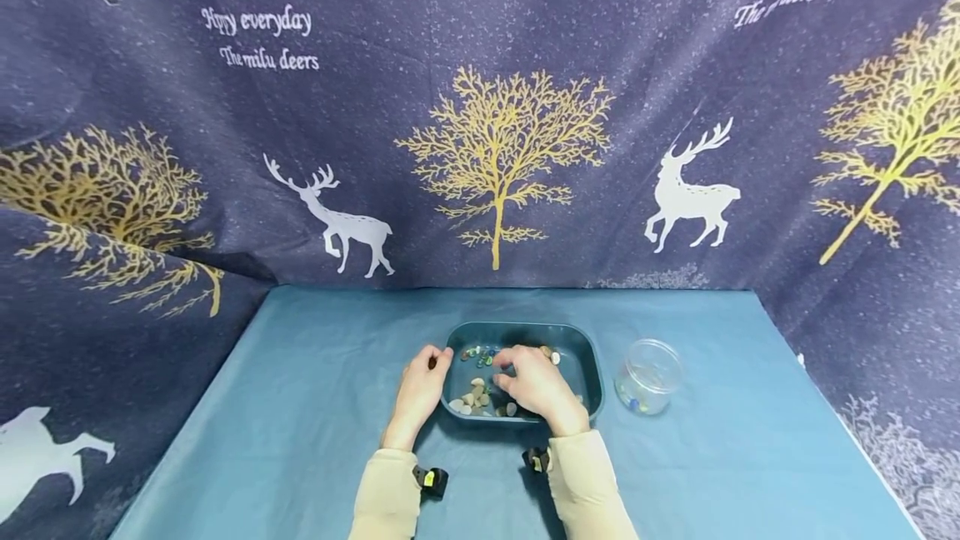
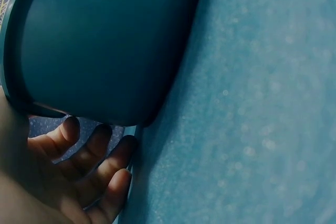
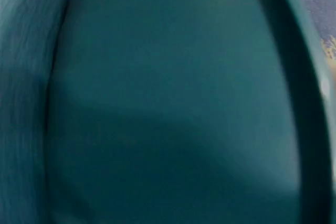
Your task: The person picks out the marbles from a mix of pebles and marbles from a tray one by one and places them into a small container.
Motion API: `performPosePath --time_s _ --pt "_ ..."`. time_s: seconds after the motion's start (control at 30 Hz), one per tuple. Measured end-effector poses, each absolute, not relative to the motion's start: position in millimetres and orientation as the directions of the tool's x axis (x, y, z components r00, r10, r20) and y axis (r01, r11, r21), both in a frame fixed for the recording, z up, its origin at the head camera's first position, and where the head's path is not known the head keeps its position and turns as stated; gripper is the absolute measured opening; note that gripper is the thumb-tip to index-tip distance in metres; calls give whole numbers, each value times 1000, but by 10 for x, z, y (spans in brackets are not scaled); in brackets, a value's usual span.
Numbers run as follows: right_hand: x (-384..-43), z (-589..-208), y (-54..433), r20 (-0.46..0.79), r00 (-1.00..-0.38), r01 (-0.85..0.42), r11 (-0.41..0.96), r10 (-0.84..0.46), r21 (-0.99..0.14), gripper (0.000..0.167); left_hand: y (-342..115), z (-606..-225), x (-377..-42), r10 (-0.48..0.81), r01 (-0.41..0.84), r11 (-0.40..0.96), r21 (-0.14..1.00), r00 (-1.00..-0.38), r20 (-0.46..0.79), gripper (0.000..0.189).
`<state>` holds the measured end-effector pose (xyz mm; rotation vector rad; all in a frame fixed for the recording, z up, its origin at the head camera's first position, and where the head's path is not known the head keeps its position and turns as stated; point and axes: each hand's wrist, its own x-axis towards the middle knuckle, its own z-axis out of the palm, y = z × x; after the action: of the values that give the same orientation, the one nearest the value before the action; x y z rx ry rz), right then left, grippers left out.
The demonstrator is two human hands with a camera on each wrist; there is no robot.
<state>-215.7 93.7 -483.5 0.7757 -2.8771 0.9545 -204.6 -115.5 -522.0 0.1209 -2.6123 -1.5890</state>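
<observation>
A dark teal tray [image 1: 525, 418] holds pale and brown pebbles [image 1: 476, 395] near its front left. Small coloured glass marbles [image 1: 480, 354] lie toward its back left. My left hand [image 1: 422, 382] grips the tray's left rim; in the left wrist view its fingers [image 2: 113, 166] curl beside the outer wall, and the thumb is mostly hidden. Over the tray's inside, my right hand [image 1: 534, 380] reaches in with thumb and forefinger apart, near the marbles. Nothing shows between those fingertips. The right wrist view shows the tray's outer wall [image 3: 173, 77], with the hand out of sight.
A clear round jar [image 1: 649, 375] with a few marbles at its bottom stands right of the tray. Blue cloth [image 1: 315, 407] covers the table. Behind it hangs a dark curtain [image 1: 435, 223] printed with trees and deer.
</observation>
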Motion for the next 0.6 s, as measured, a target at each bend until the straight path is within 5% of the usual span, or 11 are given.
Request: performPosePath --time_s 0.3,0.6 --pt "-2247 -4904 733 -20 -901 -364 778 -434 -512 2 -1125 -5204 -2044 -118 -25 457 889 -993 32 33" --pt "-2245 -4914 548 -86 -927 -291 845 -365 -450 10 -1154 -5235 -2050 -126 -28 454 891 -992 33 32"
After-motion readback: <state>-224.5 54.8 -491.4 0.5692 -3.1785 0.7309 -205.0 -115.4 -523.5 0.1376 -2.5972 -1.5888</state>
